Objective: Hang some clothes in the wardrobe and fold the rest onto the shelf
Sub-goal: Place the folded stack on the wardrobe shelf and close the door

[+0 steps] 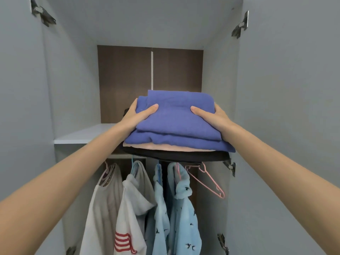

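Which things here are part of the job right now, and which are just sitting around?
In the job: blue-topped folded stack, gripped by left hand and right hand; shelf.
Idle now: hung clothes, empty pink hanger, door hinge.

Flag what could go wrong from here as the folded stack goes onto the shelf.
1. Left hand and right hand hold only the sides of the stack of folded clothes; its black bottom layer sags in front and could slide out.
2. The stack appears to overhang the front edge of the white wardrobe shelf; released here, it might tip onto the hanging garments below.
3. The folded blue top cloth could shift when pushed in.
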